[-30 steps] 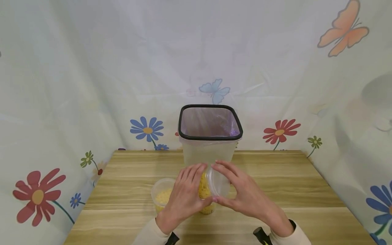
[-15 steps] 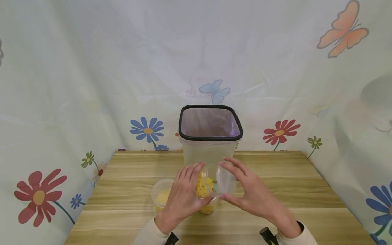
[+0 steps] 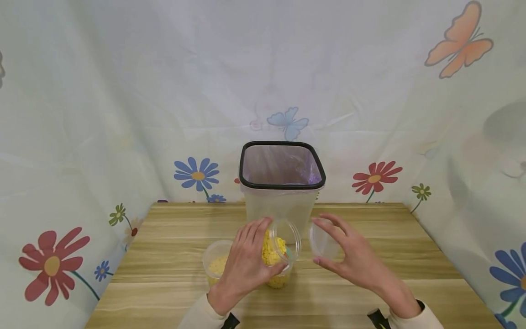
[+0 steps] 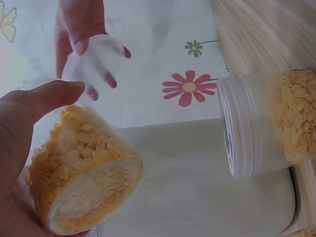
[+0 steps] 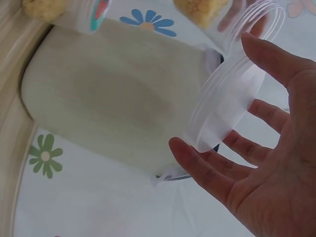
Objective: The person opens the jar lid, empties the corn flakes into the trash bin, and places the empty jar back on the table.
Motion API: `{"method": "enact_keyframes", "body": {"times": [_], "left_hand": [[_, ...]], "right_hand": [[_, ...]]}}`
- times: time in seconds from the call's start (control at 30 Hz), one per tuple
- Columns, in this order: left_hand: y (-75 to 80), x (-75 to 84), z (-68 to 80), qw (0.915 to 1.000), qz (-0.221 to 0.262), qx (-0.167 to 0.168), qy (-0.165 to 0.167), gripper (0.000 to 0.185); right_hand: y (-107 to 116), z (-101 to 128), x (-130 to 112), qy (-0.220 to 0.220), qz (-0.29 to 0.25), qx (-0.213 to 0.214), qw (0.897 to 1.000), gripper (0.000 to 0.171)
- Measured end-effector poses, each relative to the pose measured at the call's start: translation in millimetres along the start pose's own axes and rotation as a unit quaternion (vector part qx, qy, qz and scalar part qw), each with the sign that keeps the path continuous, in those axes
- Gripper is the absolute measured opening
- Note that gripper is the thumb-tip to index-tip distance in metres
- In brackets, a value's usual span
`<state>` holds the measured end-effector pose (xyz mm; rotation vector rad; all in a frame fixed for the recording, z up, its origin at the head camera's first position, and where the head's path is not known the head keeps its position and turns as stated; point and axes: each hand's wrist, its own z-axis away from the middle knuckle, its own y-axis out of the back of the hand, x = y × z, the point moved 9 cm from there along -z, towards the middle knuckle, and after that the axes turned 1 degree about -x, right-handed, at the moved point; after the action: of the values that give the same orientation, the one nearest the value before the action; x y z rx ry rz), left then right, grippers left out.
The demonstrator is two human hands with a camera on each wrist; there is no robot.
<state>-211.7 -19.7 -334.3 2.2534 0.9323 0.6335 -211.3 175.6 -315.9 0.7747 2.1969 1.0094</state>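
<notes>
Flowered curtain (image 3: 102, 114) hangs behind and to both sides of the work; seen in the head view, a large red flower (image 3: 51, 266) sits on it at eight o'clock. Next along, toward seven o'clock on the wooden table (image 3: 361, 237), stands a short jar (image 3: 218, 264) of pale yellow flakes; whether its top is covered I can't tell.

Just beside it comes the left hand (image 3: 248, 253), thumb and fingers curled round an uncapped jar (image 3: 273, 249) full of bright yellow flakes. That jar is held above the table, tipped on its side, its clear mouth facing about three o'clock and the flakes lying inside. Partly hidden below it, at the six o'clock side of the bin, a capped jar (image 3: 279, 279) of flakes stands upright on the table.

The bin (image 3: 275, 201) itself is pale, with a black rim and a thin liner (image 3: 267, 167), and stands at twelve o'clock from the hands.

To the right, apart from the jar mouth, is the clear lid (image 3: 322, 242), on edge. The right hand (image 3: 357, 260) holds it by its edge between thumb and fingers. Farther off, at two o'clock, is an orange butterfly (image 3: 460, 43) on the cloth.
</notes>
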Motion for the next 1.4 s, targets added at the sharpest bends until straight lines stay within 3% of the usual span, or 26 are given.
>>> {"method": "enact_keyframes", "body": {"times": [0.27, 0.87, 1.4], "left_hand": [[0.8, 0.6, 0.1, 1.0000, 0.001, 0.007, -0.002, 0.098], [-1.0, 0.8, 1.8, 0.9999, -0.002, 0.012, -0.009, 0.095], [-3.7, -1.6, 2.0, 1.0000, 0.004, -0.005, 0.002, 0.095]], "right_hand": [[-8, 9, 27, -0.029, 0.016, -0.015, 0.999, 0.084], [-45, 31, 80, -0.124, 0.044, -0.100, 0.986, 0.075], [-85, 53, 124, -0.188, 0.033, -0.181, 0.965, 0.071]]}}
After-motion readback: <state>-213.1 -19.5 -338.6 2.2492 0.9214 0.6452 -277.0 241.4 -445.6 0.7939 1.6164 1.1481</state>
